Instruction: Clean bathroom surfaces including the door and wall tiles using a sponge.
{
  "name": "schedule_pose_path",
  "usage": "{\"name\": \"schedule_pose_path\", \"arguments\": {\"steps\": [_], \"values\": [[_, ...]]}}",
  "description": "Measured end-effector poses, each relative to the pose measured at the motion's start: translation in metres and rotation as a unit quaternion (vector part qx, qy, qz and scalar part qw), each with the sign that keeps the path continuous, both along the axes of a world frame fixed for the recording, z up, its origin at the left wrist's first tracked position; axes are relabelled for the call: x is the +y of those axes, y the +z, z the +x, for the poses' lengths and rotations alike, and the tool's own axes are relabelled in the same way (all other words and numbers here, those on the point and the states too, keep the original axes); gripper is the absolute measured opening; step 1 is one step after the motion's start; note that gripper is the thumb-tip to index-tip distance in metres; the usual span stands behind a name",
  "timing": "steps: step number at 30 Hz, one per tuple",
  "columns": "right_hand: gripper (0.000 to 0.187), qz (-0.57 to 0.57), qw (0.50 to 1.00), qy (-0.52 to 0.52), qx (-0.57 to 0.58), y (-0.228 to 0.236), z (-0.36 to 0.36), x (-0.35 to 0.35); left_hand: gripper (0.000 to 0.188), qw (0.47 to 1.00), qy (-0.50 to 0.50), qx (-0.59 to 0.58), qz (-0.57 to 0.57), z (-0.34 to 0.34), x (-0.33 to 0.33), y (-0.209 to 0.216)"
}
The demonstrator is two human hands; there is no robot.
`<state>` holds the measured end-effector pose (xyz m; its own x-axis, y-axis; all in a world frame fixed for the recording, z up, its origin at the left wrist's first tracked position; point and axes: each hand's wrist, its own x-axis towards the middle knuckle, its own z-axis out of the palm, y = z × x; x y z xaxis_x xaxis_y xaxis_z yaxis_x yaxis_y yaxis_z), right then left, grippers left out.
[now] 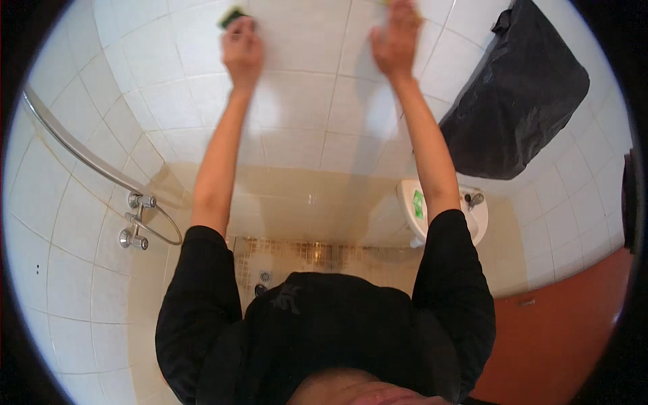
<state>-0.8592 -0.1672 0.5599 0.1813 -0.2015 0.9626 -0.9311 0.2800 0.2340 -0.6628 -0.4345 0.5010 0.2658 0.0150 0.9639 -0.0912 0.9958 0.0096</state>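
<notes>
Up on the white tiled wall, my left hand is closed round a green and dark scouring sponge. The sponge lies at or very near the tiles, partly covered by my fingers. Further right, at the picture's top edge, my right hand reaches up to the same wall with its thumb held apart. Yellow edges show beside its fingers, so something is under them, but the hand hides most of it and its kind is unclear. Both hands are slightly blurred.
A white washbasin with a tap and a green packet juts out below my right forearm. Black sheeting hangs above it. Shower valves and a metal hose are at left; a floor drain and red-brown door lie below.
</notes>
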Motion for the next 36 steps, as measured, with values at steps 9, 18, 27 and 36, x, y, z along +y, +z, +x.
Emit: {"name": "schedule_pose_path", "arguments": {"steps": [9, 18, 27, 36], "values": [[0.081, 0.052, 0.994, -0.042, 0.089, 0.082, -0.026, 0.042, 0.043, 0.976, 0.047, -0.144, -0.155, 0.016, -0.039, -0.009], [0.075, 0.249, 0.944, -0.049, 0.211, 0.132, 0.006, -0.009, 0.04, 0.963, -0.015, -0.21, -0.166, 0.067, -0.06, 0.084], [0.075, 0.089, 0.978, 0.038, 0.182, 0.184, 0.094, -0.152, 0.036, 0.996, 0.082, -0.029, 0.028, 0.187, -0.229, 0.164], [0.066, 0.244, 0.918, 0.093, 0.299, 0.156, 0.168, -0.299, 0.037, 0.99, 0.029, -0.043, 0.128, 0.195, -0.222, 0.012]]}}
